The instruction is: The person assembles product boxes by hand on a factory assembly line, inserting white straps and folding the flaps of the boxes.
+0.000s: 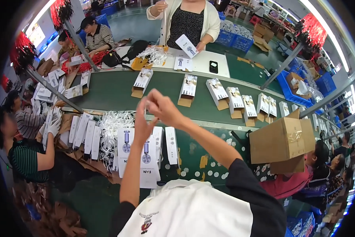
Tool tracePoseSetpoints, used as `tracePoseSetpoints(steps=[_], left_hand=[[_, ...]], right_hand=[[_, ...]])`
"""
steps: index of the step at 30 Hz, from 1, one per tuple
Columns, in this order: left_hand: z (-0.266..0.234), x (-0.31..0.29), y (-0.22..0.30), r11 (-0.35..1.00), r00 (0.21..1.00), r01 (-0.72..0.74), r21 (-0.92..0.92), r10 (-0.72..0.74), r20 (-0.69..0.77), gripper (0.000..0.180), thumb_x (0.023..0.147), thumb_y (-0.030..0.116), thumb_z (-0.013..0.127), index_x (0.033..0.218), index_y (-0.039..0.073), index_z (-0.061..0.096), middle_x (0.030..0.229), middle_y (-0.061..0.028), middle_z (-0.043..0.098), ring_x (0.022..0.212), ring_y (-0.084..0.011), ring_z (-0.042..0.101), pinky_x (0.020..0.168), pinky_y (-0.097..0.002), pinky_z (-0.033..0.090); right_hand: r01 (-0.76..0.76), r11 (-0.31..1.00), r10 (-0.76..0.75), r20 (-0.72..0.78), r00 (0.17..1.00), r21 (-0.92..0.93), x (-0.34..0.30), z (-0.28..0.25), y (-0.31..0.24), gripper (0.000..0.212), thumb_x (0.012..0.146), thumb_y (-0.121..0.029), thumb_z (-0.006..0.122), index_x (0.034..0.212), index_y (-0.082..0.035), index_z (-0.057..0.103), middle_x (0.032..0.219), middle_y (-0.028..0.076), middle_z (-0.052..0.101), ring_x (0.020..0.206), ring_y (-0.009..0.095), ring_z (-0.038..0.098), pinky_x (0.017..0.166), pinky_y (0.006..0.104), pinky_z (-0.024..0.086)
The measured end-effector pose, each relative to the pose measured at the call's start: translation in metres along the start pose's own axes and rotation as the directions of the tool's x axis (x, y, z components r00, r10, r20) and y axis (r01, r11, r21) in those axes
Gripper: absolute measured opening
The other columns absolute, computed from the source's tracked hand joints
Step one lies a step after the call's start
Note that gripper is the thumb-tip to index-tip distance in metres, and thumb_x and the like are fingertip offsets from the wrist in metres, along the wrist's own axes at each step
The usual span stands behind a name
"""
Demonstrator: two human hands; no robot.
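Note:
My left hand point(142, 120) is raised over the near side of the green belt, fingers stretched upward and thumb apart. Against its fingertips, my right hand point(163, 107) has its fingers curled together; anything in them is hidden or too small to see. Below my left hand lie flat white boxes point(145, 170) printed with a purple fan. A narrow white box point(171, 146) stands just right of them. To their left is a heap of white cables point(113, 126). Beyond my hands, an open-flapped box point(142, 82) lies on the belt.
Several open-ended boxes point(217, 93) line the green belt point(165, 89) toward the right. A large brown carton point(280, 138) stands at right. Across the belt, a person holds a printed box point(187, 45). At left, a gloved co-worker point(31, 158) handles slim boxes.

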State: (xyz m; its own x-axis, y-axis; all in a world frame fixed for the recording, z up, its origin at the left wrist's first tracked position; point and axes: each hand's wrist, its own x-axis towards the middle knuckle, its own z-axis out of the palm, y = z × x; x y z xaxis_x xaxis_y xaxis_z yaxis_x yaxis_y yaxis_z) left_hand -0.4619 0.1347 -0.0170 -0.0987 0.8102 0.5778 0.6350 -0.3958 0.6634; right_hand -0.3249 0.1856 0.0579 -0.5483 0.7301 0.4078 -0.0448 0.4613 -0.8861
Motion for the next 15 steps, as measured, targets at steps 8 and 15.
tracePoseSetpoints(steps=[8, 15], left_hand=[[-0.046, 0.063, 0.014, 0.871, 0.851, 0.306, -0.385, -0.068, 0.521, 0.037, 0.101, 0.027, 0.05, 0.076, 0.002, 0.059, 0.067, 0.004, 0.052, 0.059, -0.0041, 0.04, 0.054, -0.0207, 0.033], [-0.021, 0.097, 0.114, 0.785, 0.829, 0.228, -0.575, 0.153, 0.538, 0.034, 0.102, 0.022, 0.048, 0.078, -0.001, 0.057, 0.066, 0.0023, 0.05, 0.061, -0.005, 0.042, 0.054, -0.0222, 0.034]], right_hand=[[0.18, 0.968, -0.112, -0.34, 0.934, 0.176, -0.046, -0.141, -0.132, 0.014, 0.087, -0.002, 0.043, 0.098, -0.004, 0.051, 0.082, 0.01, 0.067, 0.046, 0.002, 0.038, 0.038, 0.0167, 0.027], [0.063, 0.846, -0.15, -0.122, 0.981, -0.53, -0.084, -0.124, -0.098, 0.066, 0.083, -0.02, 0.07, 0.136, 0.001, 0.039, 0.126, 0.018, 0.052, 0.118, 0.026, 0.053, 0.101, 0.0362, 0.04]])
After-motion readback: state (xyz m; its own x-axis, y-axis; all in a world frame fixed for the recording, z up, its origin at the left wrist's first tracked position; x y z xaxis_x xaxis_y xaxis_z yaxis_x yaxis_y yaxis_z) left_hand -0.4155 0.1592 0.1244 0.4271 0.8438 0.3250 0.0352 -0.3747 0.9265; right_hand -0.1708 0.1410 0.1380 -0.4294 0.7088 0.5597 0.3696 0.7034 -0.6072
